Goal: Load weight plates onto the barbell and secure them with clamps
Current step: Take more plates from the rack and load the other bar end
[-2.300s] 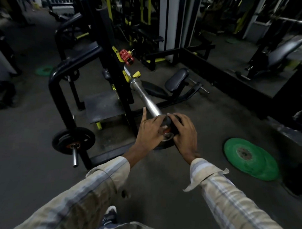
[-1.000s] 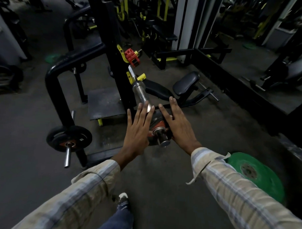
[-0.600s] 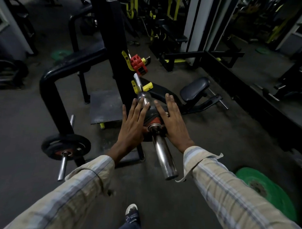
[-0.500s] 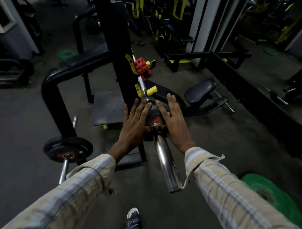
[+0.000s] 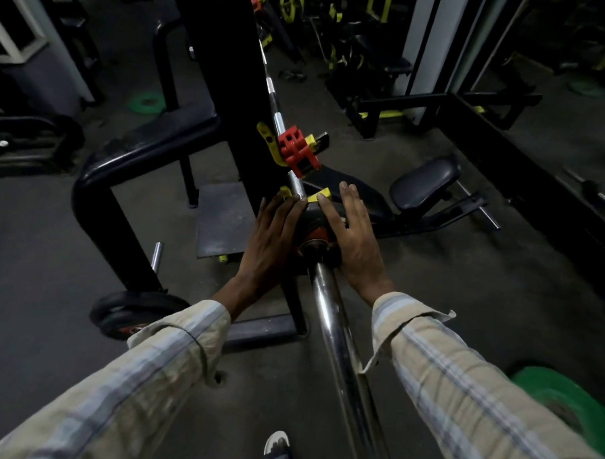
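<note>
A chrome barbell sleeve (image 5: 338,337) runs from the bottom centre up toward the rack. A small black weight plate (image 5: 311,224) with a red hub sits far along the sleeve, close to the rack's yellow hooks. My left hand (image 5: 268,243) lies flat against the plate's left face, fingers straight. My right hand (image 5: 354,239) is pressed flat on its right side, fingers spread. A red clamp (image 5: 298,152) rests on the rack hook just beyond the plate.
The black rack upright (image 5: 230,89) and its curved side arm (image 5: 100,194) stand left of the bar. Another black plate (image 5: 140,313) hangs on a storage peg low on the left. Green plates (image 5: 569,400) lie on the floor at right. A padded bench (image 5: 422,182) sits behind.
The black plate has slid from the sleeve's tip up to the rack end, with both hands pushing it. My fingers went from curled around the plate to flat palms. The view moved closer.
</note>
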